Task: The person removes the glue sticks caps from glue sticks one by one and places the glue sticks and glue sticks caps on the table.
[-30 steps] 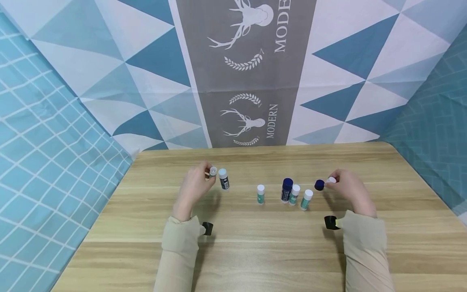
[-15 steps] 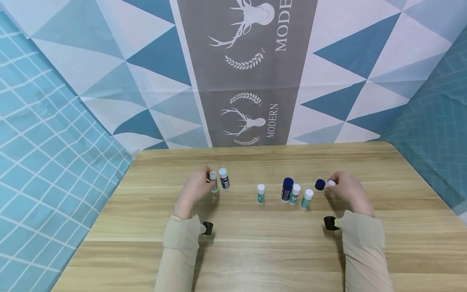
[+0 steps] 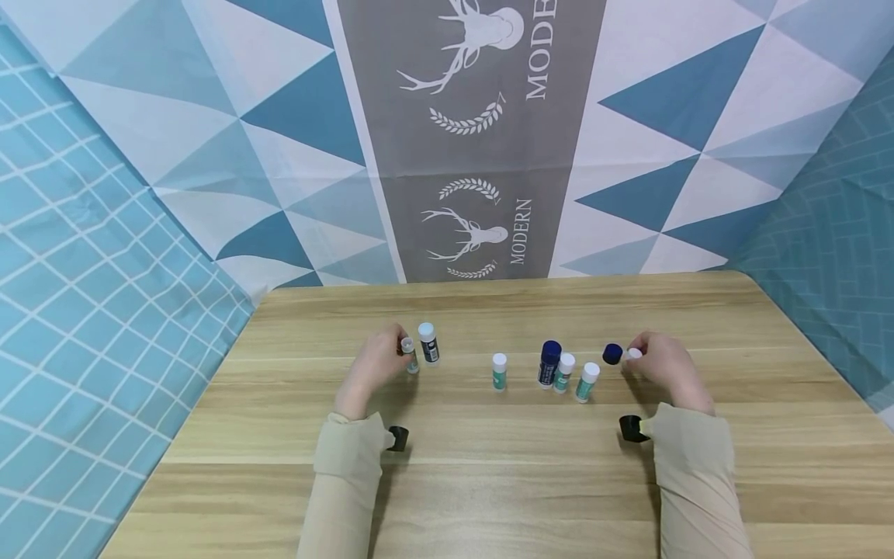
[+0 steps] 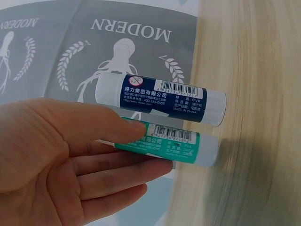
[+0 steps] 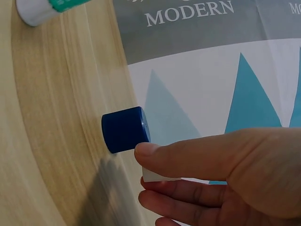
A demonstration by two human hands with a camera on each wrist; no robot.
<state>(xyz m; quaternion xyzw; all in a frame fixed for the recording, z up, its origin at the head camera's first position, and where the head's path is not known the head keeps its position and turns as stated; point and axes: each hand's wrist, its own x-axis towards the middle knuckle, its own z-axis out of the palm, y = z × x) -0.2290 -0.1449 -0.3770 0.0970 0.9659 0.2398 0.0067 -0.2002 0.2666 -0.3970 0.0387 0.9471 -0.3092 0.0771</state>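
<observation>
At the table's left side my left hand (image 3: 377, 359) pinches a green-label glue stick (image 4: 171, 143) between thumb and fingers, its cap off. Right beside it stands a navy-label glue stick (image 3: 429, 351), topped in white and without its navy cap. Over on the right, my right hand (image 3: 667, 361) pinches a small white cap (image 5: 153, 176), partly hidden by the thumb. A dark navy cap (image 5: 124, 129) sits on the table against the thumb tip, just left of the white one.
Between the hands stand several capped glue sticks: a green one (image 3: 499, 373) alone, a navy one (image 3: 549, 366) beside another green one (image 3: 563, 374), and a third green one (image 3: 587, 383). Behind the wooden table (image 3: 489, 481) hangs a patterned cloth (image 3: 482, 155).
My left hand has lowered the green glue stick to the table beside the navy one. My right hand has sunk slightly with the white cap, next to the navy cap.
</observation>
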